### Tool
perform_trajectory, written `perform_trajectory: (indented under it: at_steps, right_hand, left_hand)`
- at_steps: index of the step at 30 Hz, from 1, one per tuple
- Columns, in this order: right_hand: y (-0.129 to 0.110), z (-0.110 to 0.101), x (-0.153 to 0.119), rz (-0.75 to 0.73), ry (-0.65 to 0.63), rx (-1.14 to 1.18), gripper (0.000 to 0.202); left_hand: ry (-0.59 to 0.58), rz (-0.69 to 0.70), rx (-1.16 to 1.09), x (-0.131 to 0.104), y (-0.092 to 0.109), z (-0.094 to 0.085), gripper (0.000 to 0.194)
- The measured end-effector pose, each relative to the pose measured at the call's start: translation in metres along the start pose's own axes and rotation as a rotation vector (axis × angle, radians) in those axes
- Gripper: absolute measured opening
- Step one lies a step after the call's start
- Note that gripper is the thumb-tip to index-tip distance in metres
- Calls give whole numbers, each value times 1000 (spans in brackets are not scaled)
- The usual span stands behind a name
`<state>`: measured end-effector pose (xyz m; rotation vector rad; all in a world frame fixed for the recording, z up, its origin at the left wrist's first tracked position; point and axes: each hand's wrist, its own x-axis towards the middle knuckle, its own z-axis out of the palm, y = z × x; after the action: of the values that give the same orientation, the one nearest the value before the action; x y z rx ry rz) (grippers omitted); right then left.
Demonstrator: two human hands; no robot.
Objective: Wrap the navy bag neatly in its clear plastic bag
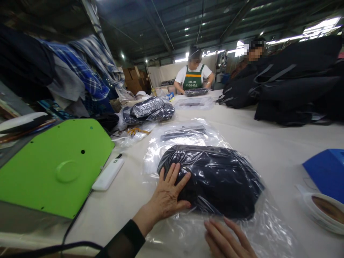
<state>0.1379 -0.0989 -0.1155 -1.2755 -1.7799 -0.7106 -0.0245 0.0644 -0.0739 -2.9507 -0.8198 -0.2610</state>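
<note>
A dark folded garment (215, 179) inside a clear plastic bag (258, 222) lies mid-tabletop (268, 143). The left hand (168, 195) presses flat on its 9 o'clock end, fingers spread wide, holding nothing. The right hand (228, 240) rests open on the bag's 6 o'clock edge. A green panel (59, 168) sits at 9 o'clock.

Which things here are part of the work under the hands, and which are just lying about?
In hand:
left hand
right hand
dark garment
clear plastic bag

Lying about:
green panel
white device
blue box
tape roll
bagged garments
</note>
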Motion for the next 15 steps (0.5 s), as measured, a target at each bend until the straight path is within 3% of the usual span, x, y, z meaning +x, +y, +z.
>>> perform_trajectory:
  at_steps: [4, 8, 12, 15]
  right_hand:
    - [11, -8, 5, -142, -224, -61, 34]
    - [5, -5, 12, -70, -32, 17, 36]
    - [-4, 1, 18, -152, -127, 62, 36]
    - [-5, 1, 21, -110, -84, 81, 37]
  left_hand:
    - [-10, 2, -6, 1, 1, -2, 97]
    - [-13, -1, -9, 1, 1, 0, 97]
    - [-17, -15, -20, 1, 1, 0, 96]
    - [-43, -25, -35, 1, 2, -2, 95]
